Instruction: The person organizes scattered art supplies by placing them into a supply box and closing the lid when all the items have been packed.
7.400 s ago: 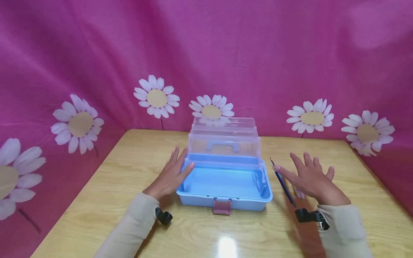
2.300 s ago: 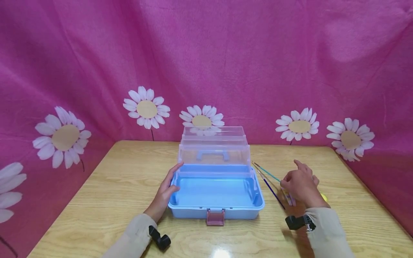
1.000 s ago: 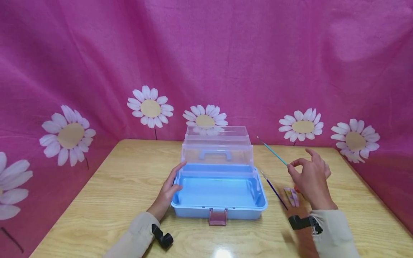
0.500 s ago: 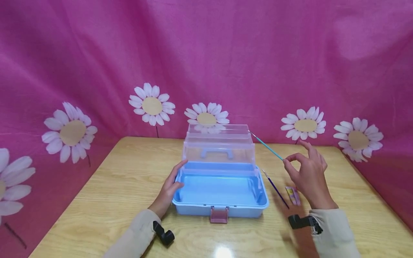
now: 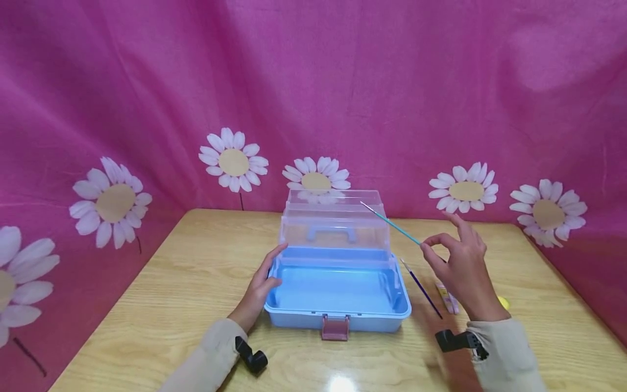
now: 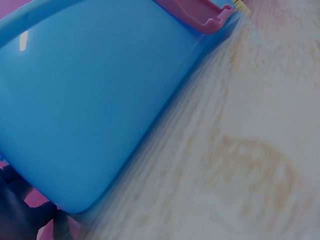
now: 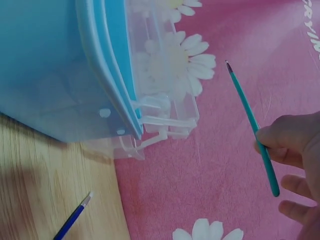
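A light blue storage box [image 5: 338,322] with a clear pinkish lid [image 5: 338,220] raised at its back stands on the table. My left hand [image 5: 254,294] rests against the box's left side, its index finger stretched toward the lid hinge and its thumb at the rim. In the left wrist view, fingers [image 6: 22,212] lie outside the box's wall. My right hand [image 5: 462,267] pinches a teal paintbrush [image 5: 397,226] between thumb and index finger, the other fingers spread. The brush is raised, bristles pointing left, overlapping the lid's right part in the head view.
On the table right of the box lies a dark blue paintbrush [image 5: 422,288]. Beside it are small purple-and-yellow pieces [image 5: 447,298], partly behind my right hand. A yellow round thing [image 5: 504,302] shows past my wrist. A pink flowered cloth [image 5: 401,109] hangs behind the table.
My right hand has picked the teal paintbrush up off the table and carried it left, toward the lid. My left hand has stayed at the box's side over the last second.
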`<state>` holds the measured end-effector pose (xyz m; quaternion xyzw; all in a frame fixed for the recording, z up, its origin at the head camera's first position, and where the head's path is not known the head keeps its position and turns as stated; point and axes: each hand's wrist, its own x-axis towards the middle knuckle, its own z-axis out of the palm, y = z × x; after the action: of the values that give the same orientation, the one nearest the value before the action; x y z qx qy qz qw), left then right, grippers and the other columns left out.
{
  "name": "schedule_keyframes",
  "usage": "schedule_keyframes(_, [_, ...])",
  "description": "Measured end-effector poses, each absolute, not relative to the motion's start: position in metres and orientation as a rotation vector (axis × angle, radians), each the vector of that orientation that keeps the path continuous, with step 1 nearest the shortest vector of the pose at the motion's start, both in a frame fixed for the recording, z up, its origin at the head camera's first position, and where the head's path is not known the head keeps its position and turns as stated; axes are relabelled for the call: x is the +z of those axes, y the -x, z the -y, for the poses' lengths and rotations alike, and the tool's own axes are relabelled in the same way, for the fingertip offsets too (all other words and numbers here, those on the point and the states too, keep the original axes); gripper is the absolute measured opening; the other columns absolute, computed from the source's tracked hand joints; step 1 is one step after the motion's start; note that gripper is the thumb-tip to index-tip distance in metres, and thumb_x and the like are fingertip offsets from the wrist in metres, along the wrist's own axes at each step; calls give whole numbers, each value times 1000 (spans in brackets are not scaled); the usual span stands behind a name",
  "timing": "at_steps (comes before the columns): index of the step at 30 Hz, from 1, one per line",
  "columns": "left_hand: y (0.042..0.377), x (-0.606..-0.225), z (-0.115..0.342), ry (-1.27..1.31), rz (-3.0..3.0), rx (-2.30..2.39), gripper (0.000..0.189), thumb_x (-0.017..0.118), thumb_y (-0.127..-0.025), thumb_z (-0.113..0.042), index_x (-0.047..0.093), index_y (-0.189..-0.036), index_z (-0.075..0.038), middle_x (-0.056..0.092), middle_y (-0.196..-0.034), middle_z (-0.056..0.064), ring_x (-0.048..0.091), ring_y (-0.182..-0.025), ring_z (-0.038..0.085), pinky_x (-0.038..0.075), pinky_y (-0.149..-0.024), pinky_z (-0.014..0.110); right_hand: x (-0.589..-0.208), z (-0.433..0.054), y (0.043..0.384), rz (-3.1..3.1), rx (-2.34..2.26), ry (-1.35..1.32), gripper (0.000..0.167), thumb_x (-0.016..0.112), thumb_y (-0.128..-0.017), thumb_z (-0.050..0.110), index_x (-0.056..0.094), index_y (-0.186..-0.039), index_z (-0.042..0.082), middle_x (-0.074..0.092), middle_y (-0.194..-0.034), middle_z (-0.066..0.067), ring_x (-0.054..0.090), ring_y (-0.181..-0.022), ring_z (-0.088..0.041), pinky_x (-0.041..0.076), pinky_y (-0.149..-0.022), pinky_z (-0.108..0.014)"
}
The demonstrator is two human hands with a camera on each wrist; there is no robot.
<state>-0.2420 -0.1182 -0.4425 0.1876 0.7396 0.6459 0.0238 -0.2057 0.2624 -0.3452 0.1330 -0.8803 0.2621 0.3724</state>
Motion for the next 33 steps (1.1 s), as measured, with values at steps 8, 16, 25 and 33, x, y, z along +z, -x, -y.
schedule_keyframes(8, [241,-443,118,-572,-2299,1996,69,39,-91,-5,31,-145,-46,18,-156,-20,10,-146,16,7,-112,64,-349,-254,209,2248,687,-428,9,77,-75,3,71,-82,2,45,-138,-21,37,-129,-45,19,-98,-75])
schedule_keyframes(16, [241,-444,117,-599,-2285,2003,69,38,-91,-4,29,-147,-43,18,-157,-16,9,-146,15,5,-113,61,-353,-243,207,2287,699,-500,9,77,-75,2,72,-82,5,45,-139,-22,36,-130,-45,19,-99,-75])
schedule_keyframes(25, [242,-441,117,-595,-2267,2022,67,36,-92,-3,31,-147,-42,18,-157,-17,9,-146,14,4,-114,60,-359,-231,207,2390,709,-545,9,77,-78,6,71,-84,9,42,-141,-21,33,-132,-42,20,-98,-75])
schedule_keyframes(33, [241,-440,118,-514,-2262,2003,61,35,-95,-14,32,-144,-49,18,-154,-24,10,-146,11,5,-114,60,-362,-222,207,2456,730,-582,6,76,-80,9,71,-84,12,41,-143,-19,33,-133,-41,22,-99,-74])
